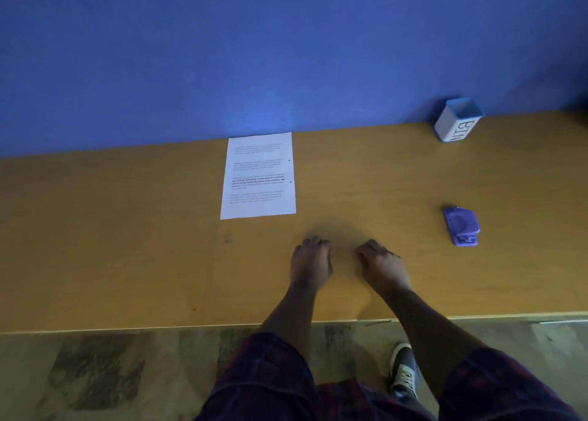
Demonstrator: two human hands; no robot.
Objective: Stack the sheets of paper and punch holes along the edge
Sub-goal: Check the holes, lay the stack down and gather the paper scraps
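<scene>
White printed paper [258, 175] lies flat on the wooden table [127, 245], its far edge against the blue wall; two small dark holes show along its right edge. A purple hole punch [462, 225] lies at the right of the table, apart from the paper. My left hand [311, 261] and my right hand [381, 266] rest side by side on the table in front of the paper, fingers curled under, holding nothing. Both hands are clear of the paper and the punch.
A small white and blue container marked BIN [457, 120] stands at the back right by the blue wall [286, 54]. The table's front edge [159, 328] runs across the lower view, with floor and a shoe [402, 373] below it.
</scene>
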